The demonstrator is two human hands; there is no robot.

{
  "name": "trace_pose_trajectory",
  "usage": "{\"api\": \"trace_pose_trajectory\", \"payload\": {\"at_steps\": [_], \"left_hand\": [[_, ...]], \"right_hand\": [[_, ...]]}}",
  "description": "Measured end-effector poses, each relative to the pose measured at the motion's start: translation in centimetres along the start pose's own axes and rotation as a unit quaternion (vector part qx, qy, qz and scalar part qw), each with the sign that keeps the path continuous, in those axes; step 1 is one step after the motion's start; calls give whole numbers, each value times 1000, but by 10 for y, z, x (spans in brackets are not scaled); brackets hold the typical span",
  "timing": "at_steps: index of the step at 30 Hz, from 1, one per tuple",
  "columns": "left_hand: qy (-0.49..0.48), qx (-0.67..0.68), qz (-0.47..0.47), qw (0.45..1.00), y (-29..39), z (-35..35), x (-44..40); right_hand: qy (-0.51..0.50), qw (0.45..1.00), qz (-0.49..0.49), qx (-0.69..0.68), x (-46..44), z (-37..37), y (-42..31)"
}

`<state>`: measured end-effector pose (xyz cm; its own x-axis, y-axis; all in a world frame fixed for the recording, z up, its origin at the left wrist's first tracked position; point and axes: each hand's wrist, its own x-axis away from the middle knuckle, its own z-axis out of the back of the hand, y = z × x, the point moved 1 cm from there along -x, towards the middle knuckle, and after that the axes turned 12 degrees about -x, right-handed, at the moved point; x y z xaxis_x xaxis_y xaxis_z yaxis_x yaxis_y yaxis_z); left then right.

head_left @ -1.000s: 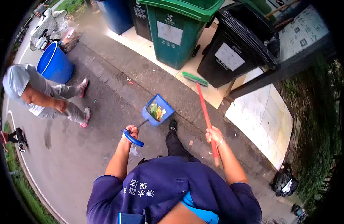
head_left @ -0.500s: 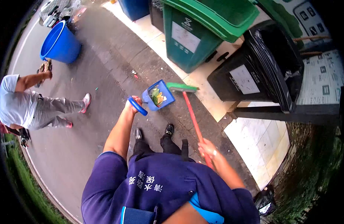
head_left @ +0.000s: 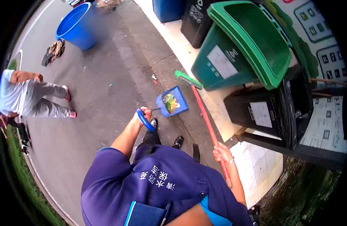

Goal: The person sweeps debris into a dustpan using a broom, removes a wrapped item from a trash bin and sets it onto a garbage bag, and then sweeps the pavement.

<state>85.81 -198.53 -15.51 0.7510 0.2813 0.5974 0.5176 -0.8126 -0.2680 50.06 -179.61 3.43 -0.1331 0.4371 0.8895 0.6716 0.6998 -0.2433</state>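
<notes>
My left hand [head_left: 145, 113] is closed on the handle of a blue dustpan [head_left: 183, 101], just below its curved blue grip [head_left: 144, 119]. Leaves and yellowish scraps [head_left: 171, 103] lie in the pan, which is low over the pavement; whether it touches the ground I cannot tell. My right hand [head_left: 222, 151] is wrapped round the red pole of a broom [head_left: 204, 113]. The broom's green bristle head [head_left: 186, 78] is beyond the pan, apart from it, near the base of the green bin.
An open green wheelie bin [head_left: 218, 62] and a black bin with a liner [head_left: 256, 113] stand on pale tiles at right. A large blue tub [head_left: 73, 26] is at upper left. Another person [head_left: 34, 92] stands on the road at left. Small red-and-white litter [head_left: 154, 79] lies on the pavement.
The broom head has swung up and away from the dustpan's edge, its bristles now turned outward. My view has shifted right. The other person's arm has moved away from the cloth-like bundle near the tub.
</notes>
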Motion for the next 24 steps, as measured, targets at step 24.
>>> {"api": "trace_pose_trajectory", "payload": {"at_steps": [24], "left_hand": [[46,58,-109,991,113,93,93]], "right_hand": [[-84,938,-86,324,-209,-260,-56]]}}
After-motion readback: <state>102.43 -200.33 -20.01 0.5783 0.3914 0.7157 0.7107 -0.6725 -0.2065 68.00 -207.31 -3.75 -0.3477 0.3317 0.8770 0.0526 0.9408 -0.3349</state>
